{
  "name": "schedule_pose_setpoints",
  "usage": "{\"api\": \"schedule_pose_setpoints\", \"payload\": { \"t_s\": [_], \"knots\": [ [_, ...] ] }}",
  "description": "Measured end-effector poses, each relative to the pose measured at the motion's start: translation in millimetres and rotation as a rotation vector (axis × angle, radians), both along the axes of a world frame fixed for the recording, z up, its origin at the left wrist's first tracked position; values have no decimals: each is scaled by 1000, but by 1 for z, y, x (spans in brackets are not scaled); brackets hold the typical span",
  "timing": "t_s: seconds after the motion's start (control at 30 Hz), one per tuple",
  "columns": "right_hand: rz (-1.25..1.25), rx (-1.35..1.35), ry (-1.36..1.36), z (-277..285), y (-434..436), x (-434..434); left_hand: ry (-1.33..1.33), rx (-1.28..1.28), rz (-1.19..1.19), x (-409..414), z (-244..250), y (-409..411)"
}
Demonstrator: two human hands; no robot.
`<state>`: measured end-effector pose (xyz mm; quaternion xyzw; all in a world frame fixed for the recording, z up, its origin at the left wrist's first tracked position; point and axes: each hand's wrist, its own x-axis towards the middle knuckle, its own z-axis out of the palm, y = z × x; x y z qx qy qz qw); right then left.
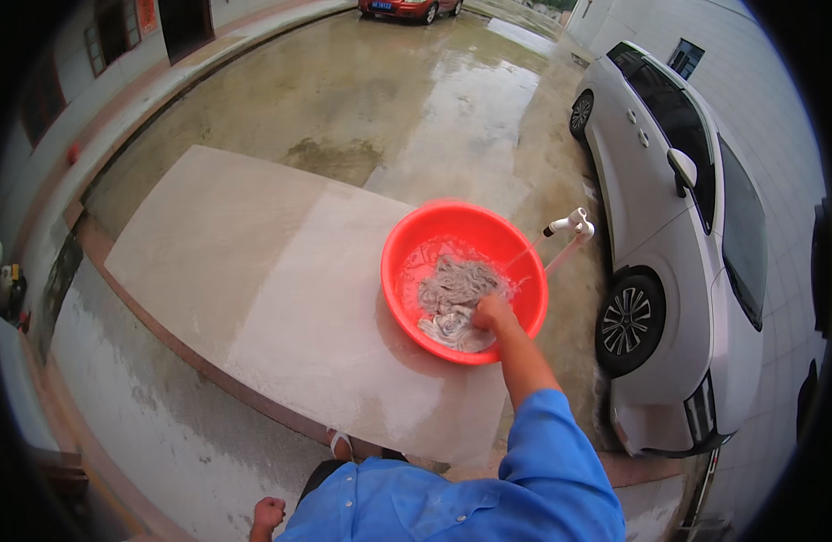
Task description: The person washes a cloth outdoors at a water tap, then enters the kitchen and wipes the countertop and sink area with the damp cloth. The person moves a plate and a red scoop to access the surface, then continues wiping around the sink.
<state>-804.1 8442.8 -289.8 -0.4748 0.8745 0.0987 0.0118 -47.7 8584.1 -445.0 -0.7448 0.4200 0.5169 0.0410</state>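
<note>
My right hand reaches into a red plastic basin and is on wet cloth; its fingers are partly hidden, so its grip cannot be made out. A grey-brown cloth lies in water in the basin, with a paler, patterned cloth beside it under the hand. Water runs into the basin from a white plastic tap at its right rim. My left hand hangs low beside my body, away from the basin, its fingers curled and nothing seen in them.
The basin stands on a pale, wet slab. A white car is parked close by on the right, and a red car stands at the far end of the wet yard. A raised kerb curves along the slab's near side.
</note>
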Motion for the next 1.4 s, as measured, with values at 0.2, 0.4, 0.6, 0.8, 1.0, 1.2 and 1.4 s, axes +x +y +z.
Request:
{"api": "schedule_pose_setpoints", "payload": {
  "t_s": [0.2,0.4,0.6,0.8,1.0,1.2,1.4],
  "knots": [
    [-162,317,-343,16,4,-8,50,-45,-6,5,-16,-22],
    [-157,244,-397,12,25,-9,65,-118,-105,6,-36,-58],
    [-48,-184,-444,119,40,17,31,-132,-182,6,-36,-75],
    [125,-756,-713,171,47,21,17,-61,-192,3,-25,-77],
    [31,261,-474,3,55,-12,-17,-104,-456,-32,-15,-102],
    [44,403,-595,-13,8,13,-155,-253,-731,-17,4,-90],
    [98,-85,-210,-11,12,27,-182,-271,-810,-8,-16,-84]
  ]
}}
